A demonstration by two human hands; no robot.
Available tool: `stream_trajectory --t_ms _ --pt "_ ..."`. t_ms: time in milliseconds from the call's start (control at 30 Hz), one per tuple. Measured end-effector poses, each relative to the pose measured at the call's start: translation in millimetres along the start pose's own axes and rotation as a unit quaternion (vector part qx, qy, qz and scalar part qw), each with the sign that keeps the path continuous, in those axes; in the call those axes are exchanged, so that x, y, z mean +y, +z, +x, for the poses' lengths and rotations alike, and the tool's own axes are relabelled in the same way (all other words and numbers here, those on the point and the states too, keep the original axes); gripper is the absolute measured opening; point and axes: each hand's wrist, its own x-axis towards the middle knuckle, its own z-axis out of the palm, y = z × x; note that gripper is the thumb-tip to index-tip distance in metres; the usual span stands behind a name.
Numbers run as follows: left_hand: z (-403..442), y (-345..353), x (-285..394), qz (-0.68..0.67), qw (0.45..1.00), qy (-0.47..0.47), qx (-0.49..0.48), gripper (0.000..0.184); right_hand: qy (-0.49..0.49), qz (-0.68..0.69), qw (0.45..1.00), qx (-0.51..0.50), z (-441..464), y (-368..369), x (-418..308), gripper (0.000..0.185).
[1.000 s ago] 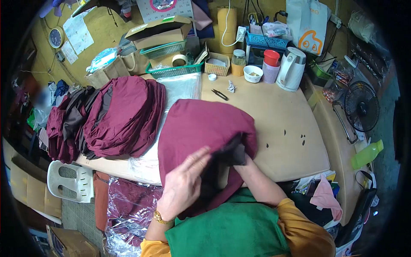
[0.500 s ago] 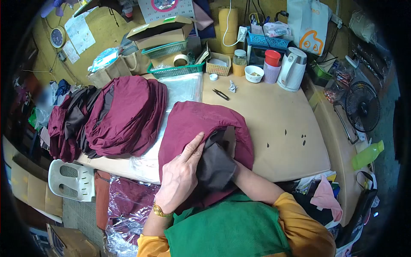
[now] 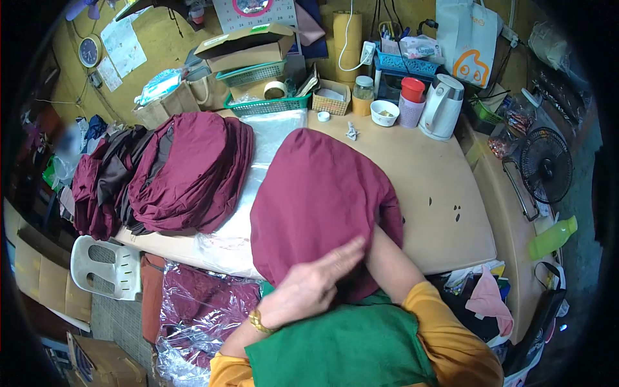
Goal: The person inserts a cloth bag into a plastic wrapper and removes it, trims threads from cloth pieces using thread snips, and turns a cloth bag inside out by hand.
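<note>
A maroon cloth piece [image 3: 316,200], rounded like a bag or cover, stands puffed up in front of me at the table's near edge. My right forearm [image 3: 387,261] goes into its opening from the right; the hand itself is hidden inside. Across the cloth's lower front lies my left hand [image 3: 316,277], slightly blurred, its fingers stretched out toward the right forearm and a gold watch [image 3: 258,321] on the wrist. To the left, a stack of similar maroon pieces [image 3: 187,174] with dark linings rests on the table.
A beige table [image 3: 445,174] bears clear plastic sheeting [image 3: 274,138]. Along the back stand a green basket [image 3: 271,106], a white bowl [image 3: 384,113], a purple cup [image 3: 410,111] and a white kettle [image 3: 442,106]. Right are a black fan [image 3: 545,162] and a green bottle [image 3: 553,237]; lower left, a white stool [image 3: 106,266].
The maroon cloth has risen and filled out, its dark lining now out of sight and the small snips behind it covered. My left hand has moved right and lower.
</note>
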Motion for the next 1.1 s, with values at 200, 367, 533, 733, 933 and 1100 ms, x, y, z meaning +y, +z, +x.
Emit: stream_trajectory --t_ms 200,367,533,733,933,1100 --pt "0 -49 -34 0.115 0.948 -0.183 0.233 0.073 0.071 -0.225 0.961 -0.141 -27 -18 -72 0.046" --pt "2 -37 -38 0.105 0.960 -0.129 0.224 0.073 -0.105 -0.361 0.926 0.025 -119 -1 -37 0.035" --pt "23 -4 -39 0.163 0.974 -0.032 0.155 0.069 -0.027 0.403 0.910 0.092 -96 13 -21 0.020" --pt "49 34 5 0.148 0.988 0.033 0.001 0.062 0.003 0.525 0.842 0.126 -67 26 -14 0.021" --pt "49 10 15 0.011 0.997 0.067 -0.037 0.057 0.015 0.413 0.892 0.184 -41 -18 -2 0.022" --pt "-28 -18 -76 0.135 0.925 -0.056 0.350 0.063 -0.002 0.153 0.963 0.223 -27 -92 -11 0.023"
